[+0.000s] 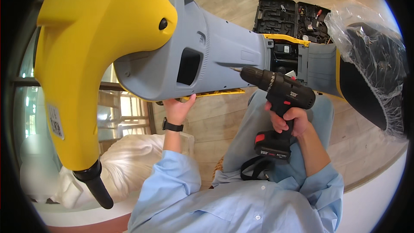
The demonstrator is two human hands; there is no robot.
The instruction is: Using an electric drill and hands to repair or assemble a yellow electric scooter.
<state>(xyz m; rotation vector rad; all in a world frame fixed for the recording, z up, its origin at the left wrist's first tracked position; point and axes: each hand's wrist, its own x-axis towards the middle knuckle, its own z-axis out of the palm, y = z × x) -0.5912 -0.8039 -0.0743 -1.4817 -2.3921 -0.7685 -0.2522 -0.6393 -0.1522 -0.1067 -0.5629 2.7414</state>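
A large grey body panel (233, 43) of a scooter-like vehicle stretches across the view, with a yellow front cowl (103, 30) at the left. My left hand (179, 108) grips the panel's near lower edge beside a yellow strip (222, 92); its fingers are partly hidden behind the edge. Wrapped round the handle of a black cordless drill (297, 92) is my right hand (293, 121). The drill points left, its bit (236, 68) in front of the grey panel; whether it touches cannot be told. An opening in the body shows a black boxy part (284, 48).
An open black tool case (276, 17) with tools lies on the floor beyond. At right, clear plastic wrap (360, 15) covers a black seat (362, 86). A black handlebar grip (100, 190) juts down at left, near a white-covered bundle (125, 157).
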